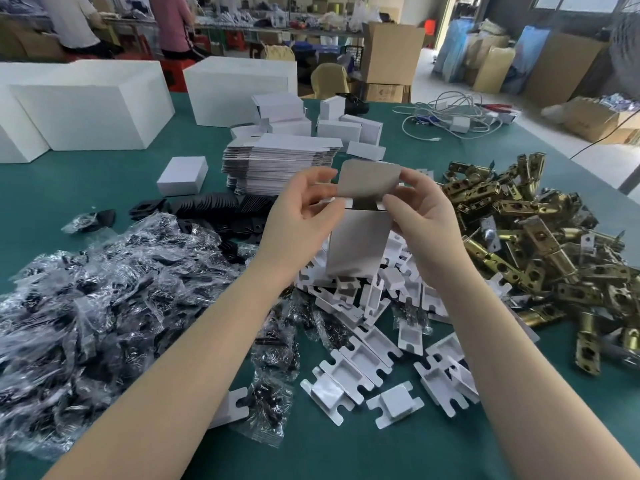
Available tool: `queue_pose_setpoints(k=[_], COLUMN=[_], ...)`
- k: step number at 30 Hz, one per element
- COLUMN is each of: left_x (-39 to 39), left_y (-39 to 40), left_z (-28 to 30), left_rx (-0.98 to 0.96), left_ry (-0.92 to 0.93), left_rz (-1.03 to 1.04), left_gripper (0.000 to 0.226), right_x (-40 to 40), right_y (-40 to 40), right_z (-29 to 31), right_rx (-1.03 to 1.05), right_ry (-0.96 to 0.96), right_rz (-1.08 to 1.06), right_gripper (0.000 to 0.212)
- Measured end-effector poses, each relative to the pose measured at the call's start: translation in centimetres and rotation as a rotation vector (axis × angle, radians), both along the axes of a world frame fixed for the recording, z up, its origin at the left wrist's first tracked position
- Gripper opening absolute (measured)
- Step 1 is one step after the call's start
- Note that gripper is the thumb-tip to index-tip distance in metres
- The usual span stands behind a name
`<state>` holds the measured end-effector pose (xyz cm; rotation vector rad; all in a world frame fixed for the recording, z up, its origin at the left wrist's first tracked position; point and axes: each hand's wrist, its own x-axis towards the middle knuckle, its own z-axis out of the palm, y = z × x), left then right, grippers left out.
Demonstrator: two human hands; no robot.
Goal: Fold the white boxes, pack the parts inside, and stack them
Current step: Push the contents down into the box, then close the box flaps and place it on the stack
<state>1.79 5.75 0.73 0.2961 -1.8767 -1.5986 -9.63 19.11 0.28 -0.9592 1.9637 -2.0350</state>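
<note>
**Bench state: one white box mid-fold, held in both hands**

Room: workshop floor, cardboard cartons (393,51) stacked beyond the far edge of the bench, two people seated at a far table, upper left. No legible writing, brand or label on anything in view.

Surface: bench (69,202) covered in green cloth. Far left corner: large white blocks (93,102). Far right: tangle of white cables (450,116).

Left half, near edge to middle: big heap of clear bags holding black parts (104,289). Right edge: heap of brass latch parts (519,237). Between the two heaps, toward the near edge: loose white card inserts (363,358). Middle of bench, far side of the hands: stack of flat box blanks (277,161), with folded small boxes (346,129) behind it and one closed box (182,176) to its left. Row of black plates (207,206) just in front of the stack.

Task item: white box (358,244) held upright above the inserts, top open, lid flap (367,180) standing up.

Left hand (301,216): fingers curled, pinching the box's upper left corner and flap edge.
Right hand (420,209): thumb and fingers pinching the upper right corner and the flap's right edge.
Box sits between the two hands.
</note>
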Motion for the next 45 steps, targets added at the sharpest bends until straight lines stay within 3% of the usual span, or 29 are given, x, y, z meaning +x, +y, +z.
queue_pose_setpoints(k=[3, 10, 14, 18, 21, 24, 34, 45], left_x=[0.2, 0.9, 1.2, 1.1, 1.2, 1.1, 1.2, 1.2], left_y=[-0.4, -1.2, -1.5, -2.5, -2.5, -2.2, -1.9, -1.6], left_z=[0.3, 0.5, 0.6, 0.3, 0.2, 0.3, 0.5, 0.7], left_rx=[-0.095, -0.278, -0.443, -0.616, -0.553, -0.516, -0.493, -0.344], left_ry=[-0.052, -0.065, -0.061, -0.1, -0.114, -0.078, -0.109, -0.051], left_rz=[-0.023, -0.06, -0.058, -0.124, -0.155, -0.136, -0.091, -0.05], left_gripper=[0.042, 0.018, 0.026, 0.031, 0.027, 0.02, 0.025, 0.016], right_x=[0.2, 0.1, 0.0, 0.0, -0.5, -0.7, -0.3, 0.3], right_y=[0.2, 0.8, 1.3, 1.5, 1.6, 1.9, 2.0, 1.2], right_z=[0.2, 0.5, 0.4, 0.3, 0.3, 0.5, 1.2, 1.3], right_rx=[-0.016, -0.026, 0.009, 0.044, 0.089, 0.16, 0.191, 0.155], right_ry=[0.039, 0.154, 0.179, 0.216, 0.246, 0.329, 0.477, 0.506], right_rz=[0.019, 0.073, 0.122, 0.115, 0.1, 0.084, 0.092, -0.023], right_gripper=[0.029, 0.018, 0.012, 0.019, 0.013, 0.024, 0.028, 0.01])
